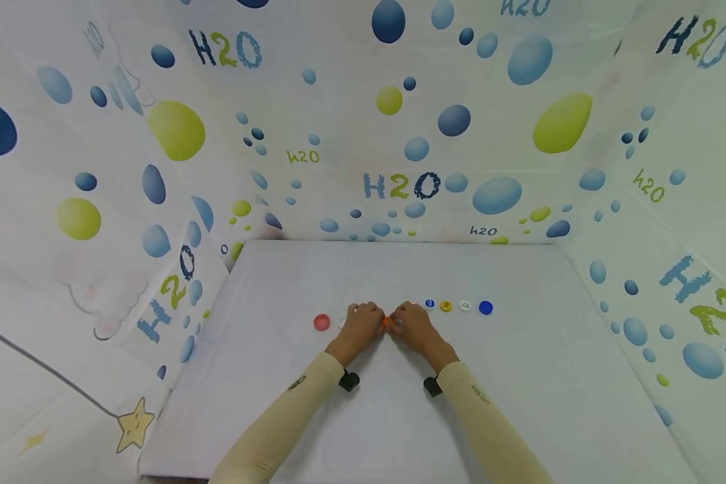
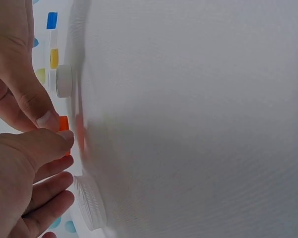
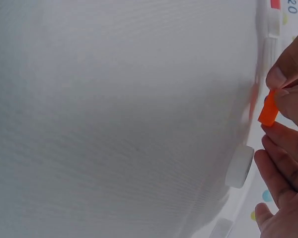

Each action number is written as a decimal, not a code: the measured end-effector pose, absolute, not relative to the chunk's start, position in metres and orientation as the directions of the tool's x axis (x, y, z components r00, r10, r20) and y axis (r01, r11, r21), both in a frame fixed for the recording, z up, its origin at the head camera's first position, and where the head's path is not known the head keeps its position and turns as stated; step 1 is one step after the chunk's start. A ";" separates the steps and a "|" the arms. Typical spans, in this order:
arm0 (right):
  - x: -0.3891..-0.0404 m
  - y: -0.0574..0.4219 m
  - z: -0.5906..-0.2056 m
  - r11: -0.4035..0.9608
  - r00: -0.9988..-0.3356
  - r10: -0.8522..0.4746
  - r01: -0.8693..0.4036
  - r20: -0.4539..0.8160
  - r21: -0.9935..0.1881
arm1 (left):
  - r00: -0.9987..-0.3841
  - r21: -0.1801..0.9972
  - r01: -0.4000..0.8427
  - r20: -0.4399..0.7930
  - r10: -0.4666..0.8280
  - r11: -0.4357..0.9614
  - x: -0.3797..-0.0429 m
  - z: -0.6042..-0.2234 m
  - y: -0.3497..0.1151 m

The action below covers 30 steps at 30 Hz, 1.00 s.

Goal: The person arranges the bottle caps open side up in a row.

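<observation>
Both hands meet over the middle of the table around an orange bottle cap (image 1: pixel 388 323). In the left wrist view, my left hand (image 2: pixel 25 163) pinches the lower part of the orange cap (image 2: pixel 64 122) between thumb and forefinger, its other fingers loosely bent. My right hand (image 3: pixel 290 153) pinches the same cap (image 3: pixel 269 110) from the other side; the cap stands on edge, largely covered by fingertips. A ridged whitish cap (image 2: pixel 89 202) lies beside the left fingers. Close to the right fingers is a white cap (image 3: pixel 240 167).
On the white table (image 1: pixel 387 430), a red cap (image 1: pixel 322 322) lies left of the hands. To the right, a row holds a blue-and-white cap (image 1: pixel 430 304), a yellow cap (image 1: pixel 446 306), a white patterned cap (image 1: pixel 465 306) and a blue cap (image 1: pixel 486 308). Printed curtains (image 1: pixel 339 101) surround the table.
</observation>
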State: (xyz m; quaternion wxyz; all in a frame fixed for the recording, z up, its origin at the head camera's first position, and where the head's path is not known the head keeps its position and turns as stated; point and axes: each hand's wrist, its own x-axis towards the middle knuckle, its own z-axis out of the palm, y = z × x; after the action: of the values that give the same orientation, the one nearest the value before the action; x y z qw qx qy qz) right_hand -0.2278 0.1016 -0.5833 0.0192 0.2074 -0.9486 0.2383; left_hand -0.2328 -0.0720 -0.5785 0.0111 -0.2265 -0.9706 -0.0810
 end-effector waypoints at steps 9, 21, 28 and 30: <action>-0.232 0.105 -0.585 0.798 -0.937 -0.316 -0.346 0.146 -0.493 | -0.872 0.186 0.487 0.152 0.465 0.853 -0.230 -0.576 -0.074; -0.229 0.103 -0.578 0.768 -0.966 -0.249 -0.244 0.075 -0.592 | -0.891 0.239 0.449 0.183 0.415 0.861 -0.229 -0.572 -0.072; -0.230 0.103 -0.577 0.763 -0.967 -0.246 -0.239 0.072 -0.601 | -0.887 0.224 0.458 0.183 0.425 0.860 -0.230 -0.569 -0.072; -0.230 0.104 -0.577 0.761 -0.970 -0.239 -0.221 0.053 -0.610 | -0.884 0.235 0.465 0.180 0.431 0.854 -0.230 -0.568 -0.072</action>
State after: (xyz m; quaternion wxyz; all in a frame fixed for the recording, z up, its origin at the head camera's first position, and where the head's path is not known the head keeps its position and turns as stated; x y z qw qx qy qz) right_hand -0.2303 0.1039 -0.5766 -0.0140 0.1224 -0.9382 0.3234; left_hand -0.2298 -0.0724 -0.5675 0.0605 -0.2331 -0.9608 -0.1371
